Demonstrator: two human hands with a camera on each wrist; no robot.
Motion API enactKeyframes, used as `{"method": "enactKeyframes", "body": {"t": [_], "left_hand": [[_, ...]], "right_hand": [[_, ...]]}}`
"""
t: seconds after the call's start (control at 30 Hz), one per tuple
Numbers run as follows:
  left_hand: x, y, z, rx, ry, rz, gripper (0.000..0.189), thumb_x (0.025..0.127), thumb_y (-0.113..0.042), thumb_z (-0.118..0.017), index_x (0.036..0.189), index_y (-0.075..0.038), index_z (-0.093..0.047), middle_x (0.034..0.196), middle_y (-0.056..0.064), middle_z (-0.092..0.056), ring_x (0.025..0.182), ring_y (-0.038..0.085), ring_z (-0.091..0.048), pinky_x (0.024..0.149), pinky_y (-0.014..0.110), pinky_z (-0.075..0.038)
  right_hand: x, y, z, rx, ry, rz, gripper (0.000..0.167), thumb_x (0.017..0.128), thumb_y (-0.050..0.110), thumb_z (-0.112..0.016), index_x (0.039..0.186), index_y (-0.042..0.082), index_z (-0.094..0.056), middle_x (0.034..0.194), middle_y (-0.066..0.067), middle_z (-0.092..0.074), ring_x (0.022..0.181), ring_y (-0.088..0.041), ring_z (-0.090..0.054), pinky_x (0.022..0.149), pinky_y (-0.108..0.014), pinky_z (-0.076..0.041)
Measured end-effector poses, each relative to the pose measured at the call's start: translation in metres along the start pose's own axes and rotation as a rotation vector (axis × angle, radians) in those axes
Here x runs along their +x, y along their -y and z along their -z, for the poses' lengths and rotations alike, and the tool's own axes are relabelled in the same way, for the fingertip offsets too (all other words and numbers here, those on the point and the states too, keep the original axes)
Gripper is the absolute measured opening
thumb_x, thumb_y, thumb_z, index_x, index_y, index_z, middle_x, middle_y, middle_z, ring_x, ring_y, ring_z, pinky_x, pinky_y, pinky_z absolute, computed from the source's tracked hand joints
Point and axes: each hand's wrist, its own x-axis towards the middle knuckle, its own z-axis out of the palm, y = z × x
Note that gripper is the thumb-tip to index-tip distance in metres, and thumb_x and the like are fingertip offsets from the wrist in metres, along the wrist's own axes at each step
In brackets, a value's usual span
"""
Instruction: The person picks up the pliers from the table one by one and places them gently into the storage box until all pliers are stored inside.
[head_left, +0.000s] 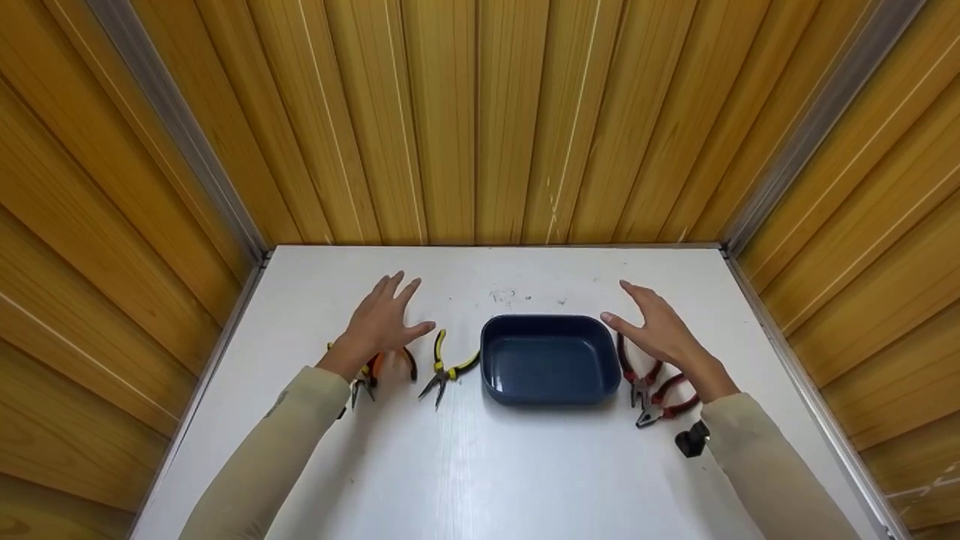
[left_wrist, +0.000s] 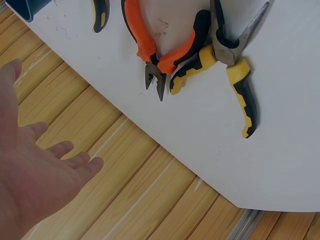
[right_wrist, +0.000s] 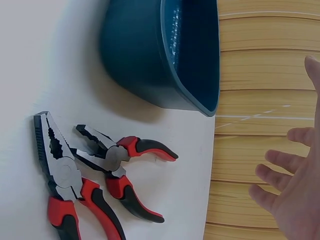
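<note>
My left hand (head_left: 379,319) hovers with spread fingers over the left part of the table, holding nothing. Below it lie orange-and-black pliers (left_wrist: 150,42) and yellow-and-black pliers (left_wrist: 232,57), partly hidden by the hand in the head view. More yellow-handled needle-nose pliers (head_left: 444,373) lie between that hand and a dark blue plastic bin (head_left: 551,397). My right hand (head_left: 660,330), also empty with its fingers extended, is held just right of the bin. Near it are two red-and-black pliers, the larger pair (right_wrist: 65,172) beside the smaller pair (right_wrist: 115,160), both with parted jaws.
The white table (head_left: 487,472) is bounded by wood-patterned panels (head_left: 472,120) at the back and both sides. Grey metal strips (head_left: 795,120) run along the corners. Small dark marks (head_left: 506,296) show on the tabletop behind the bin.
</note>
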Motion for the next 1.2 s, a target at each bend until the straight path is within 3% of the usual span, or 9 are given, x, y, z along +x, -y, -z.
{"method": "enactKeyframes", "body": {"t": [0.33, 0.6, 0.73, 0.9, 1.2], "left_hand": [[-0.008, 0.011, -0.003, 0.009, 0.019, 0.008, 0.091, 0.099, -0.062, -0.064, 0.169, -0.016, -0.029, 0.174, 0.020, -0.019, 0.159, 0.046, -0.018, 0.124, 0.063, -0.026], [-0.013, 0.027, -0.005, 0.031, 0.038, 0.028, 0.089, 0.101, -0.061, -0.062, 0.169, -0.013, -0.028, 0.173, 0.020, -0.021, 0.158, 0.047, -0.019, 0.123, 0.063, -0.027], [-0.017, 0.034, -0.006, 0.039, 0.038, 0.048, 0.088, 0.101, -0.058, -0.064, 0.168, -0.012, -0.029, 0.172, 0.020, -0.026, 0.157, 0.047, -0.022, 0.121, 0.063, -0.030], [-0.021, 0.043, -0.008, 0.057, 0.040, 0.097, 0.088, 0.101, -0.056, -0.065, 0.168, -0.012, -0.029, 0.169, 0.021, -0.031, 0.155, 0.045, -0.029, 0.120, 0.062, -0.035], [-0.028, 0.057, -0.014, 0.067, 0.011, 0.154, 0.091, 0.100, -0.056, -0.067, 0.167, -0.007, -0.029, 0.164, 0.025, -0.037, 0.148, 0.047, -0.037, 0.111, 0.062, -0.046]], "right_hand": [[-0.001, -0.005, -0.011, 0.106, -0.012, -0.018, 0.085, 0.104, 0.060, -0.057, 0.168, 0.011, -0.030, 0.151, -0.027, -0.051, 0.134, -0.045, -0.054, 0.107, -0.067, -0.043], [-0.002, -0.009, -0.022, 0.142, -0.023, -0.034, 0.076, 0.105, 0.057, -0.058, 0.155, 0.001, -0.048, 0.133, -0.024, -0.064, 0.119, -0.041, -0.065, 0.098, -0.060, -0.053], [-0.004, -0.011, -0.027, 0.175, -0.026, -0.045, 0.070, 0.106, 0.053, -0.060, 0.148, -0.003, -0.054, 0.126, -0.021, -0.067, 0.114, -0.040, -0.067, 0.087, -0.051, -0.059], [-0.007, -0.014, -0.034, 0.216, -0.012, -0.068, 0.064, 0.107, 0.046, -0.062, 0.143, -0.007, -0.057, 0.122, -0.022, -0.068, 0.108, -0.038, -0.069, 0.078, -0.037, -0.060], [-0.008, -0.018, -0.043, 0.209, -0.018, -0.090, 0.063, 0.108, 0.047, -0.060, 0.141, -0.007, -0.059, 0.123, -0.021, -0.068, 0.105, -0.034, -0.071, 0.085, -0.044, -0.058]]}}
